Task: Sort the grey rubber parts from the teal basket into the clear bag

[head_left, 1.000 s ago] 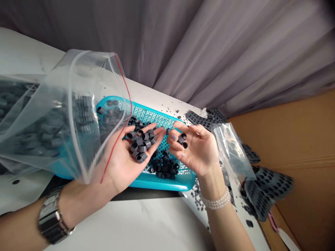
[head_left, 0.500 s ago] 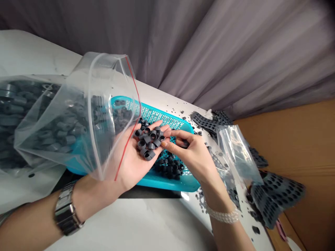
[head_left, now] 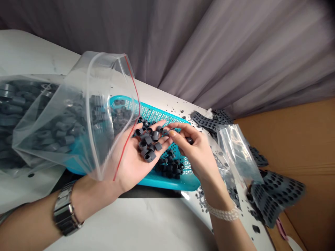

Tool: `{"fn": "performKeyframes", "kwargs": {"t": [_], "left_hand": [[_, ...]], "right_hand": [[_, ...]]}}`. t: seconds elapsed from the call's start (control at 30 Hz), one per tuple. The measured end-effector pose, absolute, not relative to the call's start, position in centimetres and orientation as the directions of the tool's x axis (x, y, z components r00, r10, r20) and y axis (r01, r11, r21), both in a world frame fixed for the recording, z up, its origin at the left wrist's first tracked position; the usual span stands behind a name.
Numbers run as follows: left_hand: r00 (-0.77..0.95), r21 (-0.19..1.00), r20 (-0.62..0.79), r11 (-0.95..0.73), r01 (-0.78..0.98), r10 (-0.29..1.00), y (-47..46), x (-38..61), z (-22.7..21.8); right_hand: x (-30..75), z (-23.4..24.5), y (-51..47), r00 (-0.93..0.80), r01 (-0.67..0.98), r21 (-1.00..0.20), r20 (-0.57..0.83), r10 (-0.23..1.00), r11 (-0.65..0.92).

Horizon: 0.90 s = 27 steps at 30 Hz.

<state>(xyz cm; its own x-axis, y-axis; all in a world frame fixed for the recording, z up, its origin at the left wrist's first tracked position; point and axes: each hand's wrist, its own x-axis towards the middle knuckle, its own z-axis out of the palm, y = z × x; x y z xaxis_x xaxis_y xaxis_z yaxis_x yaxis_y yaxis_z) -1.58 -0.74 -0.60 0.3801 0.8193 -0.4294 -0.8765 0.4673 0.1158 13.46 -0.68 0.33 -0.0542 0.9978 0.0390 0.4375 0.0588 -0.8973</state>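
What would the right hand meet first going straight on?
The right hand would likely meet the dark gray rings heaped on the left hand, just ahead of its fingertips; depth is hard to judge.

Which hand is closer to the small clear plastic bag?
Right. The right hand sits beside the small clear plastic bag, not touching it; the left hand is farther away.

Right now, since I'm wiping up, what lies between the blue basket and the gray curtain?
In the head view: a strip of white table dotted with small dark bits.
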Motion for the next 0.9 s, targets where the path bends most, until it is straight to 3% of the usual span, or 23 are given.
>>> {"fn": "performKeyframes", "kwargs": {"t": [0.1, 0.3, 0.5, 0.7, 0.9], "left_hand": [[0.406, 0.129, -0.422, 0.496, -0.859, 0.811, -0.8, -1.5, -0.5], [0.438, 0.088, -0.429, 0.519, -0.850, 0.790, -0.7, -1.5, -0.3], [0.437, 0.152, -0.454, 0.551, -0.821, 0.777, -0.8, -2.0, -0.9], [0.494, 0.186, -0.408, 0.599, -0.779, 0.768, -0.9, -2.2, -1.0], [0.462, 0.152, -0.425, 0.565, -0.811, 0.778, -0.6, -1.9, -0.7]], "right_hand": [[13.2, 0.3, -0.6, -0.035, 0.518, -0.850, 0.088, 0.995, 0.093], [13.0, 0.3, -0.8, -0.023, 0.478, -0.876, 0.059, 0.998, 0.063], [12.3, 1.2, -2.1, -0.086, 0.651, -0.710, 0.280, 0.956, 0.266], [12.7, 2.4, -2.7, -0.344, 0.655, -0.687, 0.100, 0.934, 0.315], [13.3, 1.6, -1.6, -0.219, 0.592, -0.776, 0.105, 0.970, 0.217]]}}
